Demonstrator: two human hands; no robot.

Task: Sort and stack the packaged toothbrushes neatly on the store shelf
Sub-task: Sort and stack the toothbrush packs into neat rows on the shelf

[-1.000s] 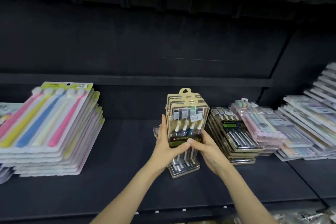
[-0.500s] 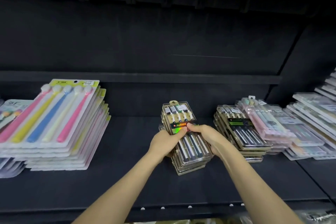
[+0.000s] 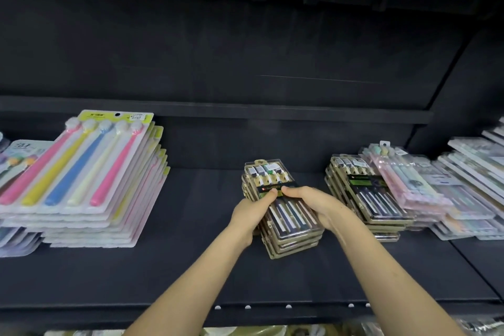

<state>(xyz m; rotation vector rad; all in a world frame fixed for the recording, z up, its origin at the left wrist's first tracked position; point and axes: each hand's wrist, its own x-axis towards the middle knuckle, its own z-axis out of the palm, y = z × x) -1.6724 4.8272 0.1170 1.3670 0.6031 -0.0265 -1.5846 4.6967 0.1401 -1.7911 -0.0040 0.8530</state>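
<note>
Head view. The pile of gold-edged toothbrush packs, which was standing on end between the hands a second ago, is now lying flat on the dark shelf, with the hanger tabs pointing toward the back wall. The laying-down step therefore appears to be finishing, and what is probably remaining for this pile is squaring its edges.

The left hand is gripping the pile's left edge, with the thumb lying across the top pack. The right hand is gripping the right edge in the same way, its thumb tip nearly meeting the left thumb over the dark label. Both hands are curled around the pile and neither is letting go.

The pile is sitting near the middle of the shelf, directly between the two hands. It is apart from the matching pile on its right, against which pastel packs are leaning. It is well apart from the large coloured packs on the left.
</note>
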